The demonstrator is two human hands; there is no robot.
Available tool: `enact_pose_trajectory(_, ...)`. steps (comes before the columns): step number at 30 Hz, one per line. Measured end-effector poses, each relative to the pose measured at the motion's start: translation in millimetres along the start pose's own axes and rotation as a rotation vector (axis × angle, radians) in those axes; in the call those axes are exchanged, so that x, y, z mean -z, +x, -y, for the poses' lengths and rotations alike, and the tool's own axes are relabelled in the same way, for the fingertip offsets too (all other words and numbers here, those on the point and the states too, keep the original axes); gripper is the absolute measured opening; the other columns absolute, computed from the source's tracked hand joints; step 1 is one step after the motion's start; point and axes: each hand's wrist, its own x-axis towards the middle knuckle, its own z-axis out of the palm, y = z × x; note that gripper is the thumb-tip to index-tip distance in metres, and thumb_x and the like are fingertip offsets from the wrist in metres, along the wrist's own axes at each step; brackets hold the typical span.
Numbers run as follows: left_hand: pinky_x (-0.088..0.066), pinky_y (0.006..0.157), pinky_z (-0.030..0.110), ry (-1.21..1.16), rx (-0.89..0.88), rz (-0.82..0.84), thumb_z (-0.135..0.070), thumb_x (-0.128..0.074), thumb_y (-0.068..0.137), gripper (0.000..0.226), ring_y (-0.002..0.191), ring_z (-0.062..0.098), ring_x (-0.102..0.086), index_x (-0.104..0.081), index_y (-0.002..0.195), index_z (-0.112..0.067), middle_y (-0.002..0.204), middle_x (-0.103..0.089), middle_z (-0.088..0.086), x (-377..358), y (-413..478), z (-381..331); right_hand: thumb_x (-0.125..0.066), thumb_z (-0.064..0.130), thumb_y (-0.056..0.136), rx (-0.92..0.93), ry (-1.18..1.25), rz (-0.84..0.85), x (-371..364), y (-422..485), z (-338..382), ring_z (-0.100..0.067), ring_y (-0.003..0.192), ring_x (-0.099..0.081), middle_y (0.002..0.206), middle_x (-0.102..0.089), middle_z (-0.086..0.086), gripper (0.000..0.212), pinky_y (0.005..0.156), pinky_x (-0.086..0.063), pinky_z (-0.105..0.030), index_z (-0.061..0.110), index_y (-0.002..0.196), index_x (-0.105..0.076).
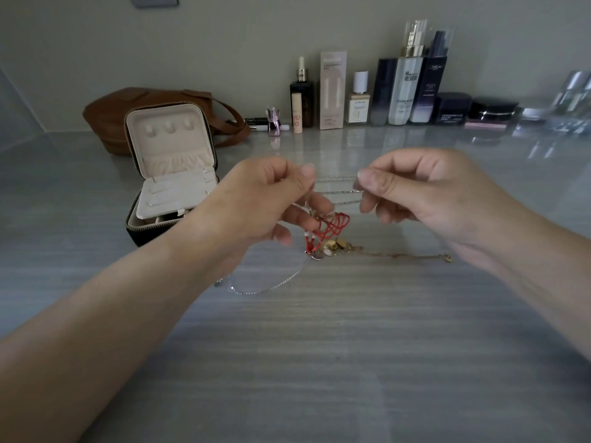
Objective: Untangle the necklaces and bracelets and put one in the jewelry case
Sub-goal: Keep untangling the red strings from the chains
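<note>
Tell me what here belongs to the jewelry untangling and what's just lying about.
Job: left hand and right hand, both pinching the silver chain; red cord bracelet; gold chain; open jewelry case.
Lying about: brown bag; cosmetic bottles; dark jars.

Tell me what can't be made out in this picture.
Head view:
Ends of the thin silver chain: hidden in the grip of the left hand and right hand.
How the red cord bracelet knots with the gold chain: too small.
Black jewelry case bottom tray: covered by its cream flap.
Clear bottles far right: blurred.
</note>
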Motion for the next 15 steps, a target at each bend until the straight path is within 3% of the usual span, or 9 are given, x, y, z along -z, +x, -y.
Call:
enact_pose_trajectory(3, -0.046, 0.046, 0.021, -0.055, 0.027, 0.020, -0.023, -0.053, 0.093, 0.016, 0.061, 0.013, -0.064, -0.053, 0.081, -0.013, 0.071, -0.069, 0.004, -2.5, -1.0, -0.6, -0.060, 0.037, 0.067, 0.000, 0.033, 0.003, -0.4, -0.3, -0.3, -0.008, 0.052, -0.055, 0.058, -0.065, 0.004, 0.021, 0.059, -0.044, -0.028, 0.019, 0.076, -0.066)
enact_pose_trajectory(8, -0.046, 0.045, 0.017, 0.157, -0.099, -0.015, 0.000, -0.063, 0.084, 0.022, 0.058, 0.008, -0.064, -0.049, 0.073, -0.013, 0.068, -0.064, 0.005, -0.1, 2.3, 5.8, -0.061, 0.029, 0.073, -0.018, 0.143, 0.019, 1.0, -0.4, 0.8, -0.008, 0.062, -0.062, 0.070, -0.069, 0.005, 0.015, 0.059, -0.047, -0.023, 0.015, 0.078, -0.066)
enact_pose_trajectory(12, -0.045, 0.043, 0.017, 0.215, -0.151, -0.034, -0.002, -0.070, 0.078, 0.020, 0.055, 0.004, -0.063, -0.055, 0.076, -0.015, 0.059, -0.067, -0.005, 2.6, 5.9, 8.4, -0.057, 0.020, 0.083, -0.004, 0.210, 0.035, -0.1, -0.4, 2.3, -0.009, 0.060, -0.062, 0.068, -0.069, 0.001, 0.011, 0.055, -0.046, -0.021, 0.014, 0.077, -0.063)
enact_pose_trajectory(15, -0.047, 0.046, 0.016, 0.239, -0.152, -0.026, -0.008, -0.073, 0.076, 0.021, 0.058, 0.003, -0.063, -0.058, 0.080, -0.021, 0.065, -0.071, -0.008, 3.1, 5.8, 8.6, -0.058, 0.026, 0.073, 0.011, 0.266, 0.024, -0.4, 0.6, 0.4, -0.008, 0.055, -0.054, 0.060, -0.061, 0.005, 0.011, 0.055, -0.042, -0.021, 0.016, 0.071, -0.062)
